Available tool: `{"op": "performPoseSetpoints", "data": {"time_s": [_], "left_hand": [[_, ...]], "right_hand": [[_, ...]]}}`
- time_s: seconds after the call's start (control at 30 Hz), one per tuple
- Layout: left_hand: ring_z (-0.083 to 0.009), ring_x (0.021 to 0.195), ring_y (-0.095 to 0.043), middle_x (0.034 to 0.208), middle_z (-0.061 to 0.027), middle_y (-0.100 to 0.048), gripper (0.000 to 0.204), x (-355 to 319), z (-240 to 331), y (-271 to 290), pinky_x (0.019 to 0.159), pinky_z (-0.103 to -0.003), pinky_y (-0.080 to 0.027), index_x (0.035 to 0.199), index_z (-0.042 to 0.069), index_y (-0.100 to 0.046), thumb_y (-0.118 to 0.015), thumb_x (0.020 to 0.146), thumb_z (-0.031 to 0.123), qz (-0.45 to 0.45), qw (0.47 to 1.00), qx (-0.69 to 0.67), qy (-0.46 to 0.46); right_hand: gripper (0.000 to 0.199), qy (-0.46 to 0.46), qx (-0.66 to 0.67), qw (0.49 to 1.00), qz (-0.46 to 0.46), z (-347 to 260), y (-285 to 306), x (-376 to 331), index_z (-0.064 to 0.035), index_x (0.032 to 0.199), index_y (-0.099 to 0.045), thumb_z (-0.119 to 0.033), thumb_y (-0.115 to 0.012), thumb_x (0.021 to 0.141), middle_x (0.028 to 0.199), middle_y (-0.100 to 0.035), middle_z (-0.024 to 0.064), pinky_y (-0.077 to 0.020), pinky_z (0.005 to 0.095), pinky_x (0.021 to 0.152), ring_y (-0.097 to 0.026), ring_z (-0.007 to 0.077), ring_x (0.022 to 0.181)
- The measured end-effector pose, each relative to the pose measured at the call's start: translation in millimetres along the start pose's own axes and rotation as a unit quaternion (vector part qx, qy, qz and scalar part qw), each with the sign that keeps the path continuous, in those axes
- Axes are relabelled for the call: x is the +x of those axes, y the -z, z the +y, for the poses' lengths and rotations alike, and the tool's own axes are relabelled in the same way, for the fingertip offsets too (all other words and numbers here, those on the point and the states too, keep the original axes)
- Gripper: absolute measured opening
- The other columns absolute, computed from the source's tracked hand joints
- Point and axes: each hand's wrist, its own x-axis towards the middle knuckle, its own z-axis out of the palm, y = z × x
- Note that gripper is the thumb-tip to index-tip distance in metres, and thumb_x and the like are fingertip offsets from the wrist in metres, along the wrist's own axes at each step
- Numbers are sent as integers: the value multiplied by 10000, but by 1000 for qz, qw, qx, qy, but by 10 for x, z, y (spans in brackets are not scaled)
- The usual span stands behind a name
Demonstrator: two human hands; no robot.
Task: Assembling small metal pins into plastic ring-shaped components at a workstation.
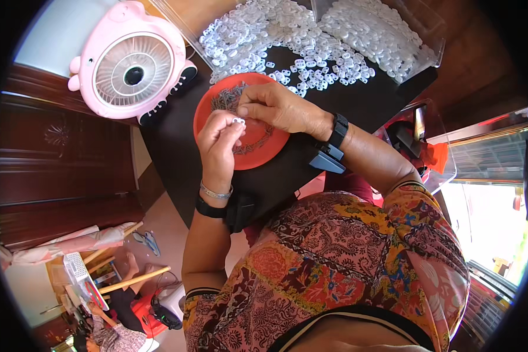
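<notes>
My left hand [216,141] pinches a small white plastic piece with holes [239,121] between thumb and fingertips, over the near left part of a shallow red bowl [263,159]. Many small grey screws [227,97] lie in that bowl, mostly along its far left and near sides. Just right of the white piece, my right hand [281,110] hovers above the bowl with thumb and fingers pressed together. Whatever sits in that pinch is too small to make out. Beyond the bowl, loose white plastic pieces [320,75] of the same kind spread across the dark table [287,185].
A heap of white pieces [246,26] and a clear plastic bin [434,58] holding more fill the far side. A pink fan [134,73] stands far left. At right is a clear container [449,167] with an orange-red item. Another person [120,334] sits at lower left.
</notes>
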Motion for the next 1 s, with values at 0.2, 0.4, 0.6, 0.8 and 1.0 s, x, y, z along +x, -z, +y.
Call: {"op": "performPoseSetpoints", "data": {"time_s": [0.2, 0.4, 0.6, 0.8, 1.0], "left_hand": [[-60, 597, -415, 729, -6, -462, 75, -40, -6, -46, 516, -212, -324, 766, -32, -558, -582, 814, 21, -29, 998, 51, -34], [-60, 582, -437, 713, -3, -481, 93, -55, 58, -53, 523, -204, -348, 758, -27, -566, -579, 821, 41, -26, 999, 28, 5], [-67, 603, -502, 725, -20, -572, 100, -40, 49, -8, 532, -197, -386, 793, -1, -598, -564, 825, 87, 7, 995, -37, 91], [-76, 601, -515, 720, -33, -585, 108, -21, 16, 47, 529, -202, -388, 797, 0, -603, -554, 827, 91, 13, 990, -98, 99], [-80, 611, -525, 719, -36, -580, 103, -17, -3, 54, 528, -196, -386, 783, 7, -599, -557, 829, 89, 25, 991, -99, 83]], "right_hand": [[263, 12, -106, 994, -19, -44, 39, -3, -8, 784, -563, -226, -546, 929, 641, -498, 6, -396, 268, 561, -456, 92, 621], [287, 8, -92, 995, -28, -30, -8, -13, -13, 779, -555, -265, -519, 911, 686, -562, 153, -423, 392, 609, -550, 287, 643], [214, 28, -123, 992, -6, -36, -47, -31, -15, 840, -542, -213, -510, 916, 721, -564, 111, -433, 353, 632, -550, 239, 688], [154, 42, -116, 992, -8, -43, -19, -33, -4, 877, -549, -155, -534, 905, 753, -573, 82, -445, 300, 661, -542, 170, 708], [145, 63, -92, 994, -6, -33, -18, -28, -3, 896, -569, -145, -544, 903, 738, -573, 71, -448, 280, 653, -534, 136, 694]]}}
